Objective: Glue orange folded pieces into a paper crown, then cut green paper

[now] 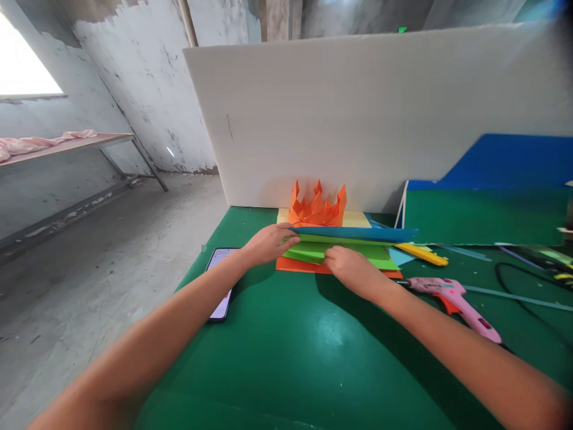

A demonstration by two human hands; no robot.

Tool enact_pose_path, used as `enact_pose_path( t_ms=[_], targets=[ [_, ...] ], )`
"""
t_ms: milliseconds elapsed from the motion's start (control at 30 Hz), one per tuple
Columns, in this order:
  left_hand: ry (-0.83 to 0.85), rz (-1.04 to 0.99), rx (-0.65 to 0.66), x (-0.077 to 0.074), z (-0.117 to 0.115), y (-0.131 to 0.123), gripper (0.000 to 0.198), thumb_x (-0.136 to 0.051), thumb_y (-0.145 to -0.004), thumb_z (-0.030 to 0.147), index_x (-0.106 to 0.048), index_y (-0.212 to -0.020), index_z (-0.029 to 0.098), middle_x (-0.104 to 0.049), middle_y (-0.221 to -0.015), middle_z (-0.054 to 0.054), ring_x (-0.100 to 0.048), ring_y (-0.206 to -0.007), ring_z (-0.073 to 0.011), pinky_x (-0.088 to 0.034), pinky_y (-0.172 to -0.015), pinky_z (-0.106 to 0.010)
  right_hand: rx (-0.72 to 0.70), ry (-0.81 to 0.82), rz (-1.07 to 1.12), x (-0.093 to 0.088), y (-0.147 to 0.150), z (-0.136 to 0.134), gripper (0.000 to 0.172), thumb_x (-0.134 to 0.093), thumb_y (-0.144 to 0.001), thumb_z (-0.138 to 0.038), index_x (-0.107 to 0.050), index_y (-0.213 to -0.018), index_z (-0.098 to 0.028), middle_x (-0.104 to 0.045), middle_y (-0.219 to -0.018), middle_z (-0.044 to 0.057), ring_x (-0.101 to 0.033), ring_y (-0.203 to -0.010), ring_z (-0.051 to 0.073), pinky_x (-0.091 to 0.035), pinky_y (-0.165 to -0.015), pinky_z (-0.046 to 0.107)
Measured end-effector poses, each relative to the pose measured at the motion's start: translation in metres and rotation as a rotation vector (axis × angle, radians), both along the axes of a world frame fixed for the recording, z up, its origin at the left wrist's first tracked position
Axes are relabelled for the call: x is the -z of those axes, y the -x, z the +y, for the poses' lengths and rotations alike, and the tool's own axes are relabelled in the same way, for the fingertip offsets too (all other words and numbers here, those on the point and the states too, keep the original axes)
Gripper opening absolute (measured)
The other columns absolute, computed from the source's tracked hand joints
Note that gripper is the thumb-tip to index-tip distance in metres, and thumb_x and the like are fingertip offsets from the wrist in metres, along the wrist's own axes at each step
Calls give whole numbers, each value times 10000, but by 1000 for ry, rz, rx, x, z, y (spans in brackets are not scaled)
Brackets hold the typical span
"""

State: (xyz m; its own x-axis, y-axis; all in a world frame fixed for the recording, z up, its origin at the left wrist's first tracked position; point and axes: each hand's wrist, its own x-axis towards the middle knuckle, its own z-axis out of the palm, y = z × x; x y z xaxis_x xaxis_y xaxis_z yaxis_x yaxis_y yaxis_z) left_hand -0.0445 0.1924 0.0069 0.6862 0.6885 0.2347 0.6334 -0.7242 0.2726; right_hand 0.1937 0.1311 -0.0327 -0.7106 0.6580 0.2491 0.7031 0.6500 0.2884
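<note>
A stack of coloured paper lies at the back of the green table (277, 358). My left hand (271, 242) has its thumb and fingers around the left end of the raised blue paper (353, 233). Under the blue sheet is green paper (371, 255), and its near edge is between the bent fingers of my right hand (351, 267). Orange paper (299, 264) shows at the bottom of the stack. Just behind stands a folded orange paper crown (317, 209), on a pale yellow sheet (358, 219).
Right of the stack are a yellow utility knife (423, 254) and a pink glue gun (461, 301) with a black cable. A phone (220, 298) lies by my left forearm. A white board (358, 119) stands behind, with blue and green boards (487, 215) at right.
</note>
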Motion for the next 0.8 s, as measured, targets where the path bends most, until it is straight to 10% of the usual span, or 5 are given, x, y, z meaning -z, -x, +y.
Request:
enact_pose_path(
  t_ms=[500,800],
  targets=[
    [162,-118,20,-6,-1,5,638,-163,-978,544,-678,-954,167,-666,-1064,-84,-608,-1051,-238,-465,-893,-326,0,-10,411,-29,-14,9,223,-531,-906,-159,-521,-685,-191,-581,-748,40,-523,-749,179,-409,-691,293],
    [128,-90,48,19,-17,7,843,-817,-602,492,-484,-1317,195,-451,-1404,-142,-487,-1265,-319,-407,-1051,-433,3,-110,639,-44,-27,23,201,-522,-915,-244,-529,-718,-204,-604,-770,60,-552,-757,208,-422,-691,336]
  ],
)
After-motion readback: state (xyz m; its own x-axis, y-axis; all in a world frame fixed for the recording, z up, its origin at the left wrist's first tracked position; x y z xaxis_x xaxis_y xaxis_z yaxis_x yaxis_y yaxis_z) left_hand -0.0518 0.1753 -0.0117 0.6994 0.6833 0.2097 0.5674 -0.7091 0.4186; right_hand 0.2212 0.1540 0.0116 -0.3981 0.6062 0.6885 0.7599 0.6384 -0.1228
